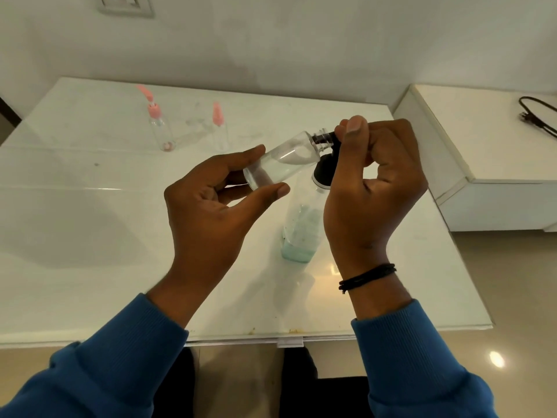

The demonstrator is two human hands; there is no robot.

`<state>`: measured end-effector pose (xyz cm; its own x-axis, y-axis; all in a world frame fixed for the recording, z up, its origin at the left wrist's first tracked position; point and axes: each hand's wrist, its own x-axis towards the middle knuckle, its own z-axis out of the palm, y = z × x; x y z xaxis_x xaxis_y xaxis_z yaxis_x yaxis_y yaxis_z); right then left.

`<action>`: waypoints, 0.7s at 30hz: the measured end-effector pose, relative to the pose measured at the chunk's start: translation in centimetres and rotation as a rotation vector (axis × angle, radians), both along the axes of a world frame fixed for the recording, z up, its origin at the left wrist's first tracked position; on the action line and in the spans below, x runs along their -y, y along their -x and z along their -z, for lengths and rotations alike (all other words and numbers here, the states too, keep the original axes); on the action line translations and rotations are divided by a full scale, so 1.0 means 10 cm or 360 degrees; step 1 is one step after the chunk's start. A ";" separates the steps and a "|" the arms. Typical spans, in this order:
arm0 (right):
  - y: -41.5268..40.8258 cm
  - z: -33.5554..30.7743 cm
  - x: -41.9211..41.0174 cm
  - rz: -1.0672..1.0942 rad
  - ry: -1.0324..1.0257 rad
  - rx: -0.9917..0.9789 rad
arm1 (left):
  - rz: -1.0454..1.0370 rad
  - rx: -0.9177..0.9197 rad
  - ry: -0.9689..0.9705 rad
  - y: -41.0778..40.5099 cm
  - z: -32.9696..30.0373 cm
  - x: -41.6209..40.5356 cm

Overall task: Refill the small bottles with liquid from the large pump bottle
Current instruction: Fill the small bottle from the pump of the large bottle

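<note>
Filling is the step in hand: a small clear bottle [281, 164] is held tilted above the bench [90, 206] by the left hand [211, 200], whose grip is pinched on its base. Its neck is met by the black nozzle of the large pump bottle [301, 230], where the right hand's [373, 188] grip is curled tight. Next, steady pumping is probably needed, with nozzle kept in the neck.

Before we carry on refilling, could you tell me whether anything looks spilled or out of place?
No spill shows. The small bottle is tilted almost sideways in the left hand, neck against the pump nozzle.
</note>
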<state>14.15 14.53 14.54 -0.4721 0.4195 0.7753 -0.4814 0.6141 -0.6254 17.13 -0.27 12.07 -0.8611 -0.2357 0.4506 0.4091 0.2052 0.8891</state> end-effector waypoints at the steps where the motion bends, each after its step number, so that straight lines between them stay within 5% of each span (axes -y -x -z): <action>1: 0.00 0.01 0.01 -0.0006 0.0007 -0.0002 | -0.0004 0.0008 0.0002 0.00 0.00 0.00; 21: 0.00 0.00 0.02 0.0005 0.0001 -0.0005 | -0.0023 0.0027 -0.0011 -0.01 -0.02 -0.02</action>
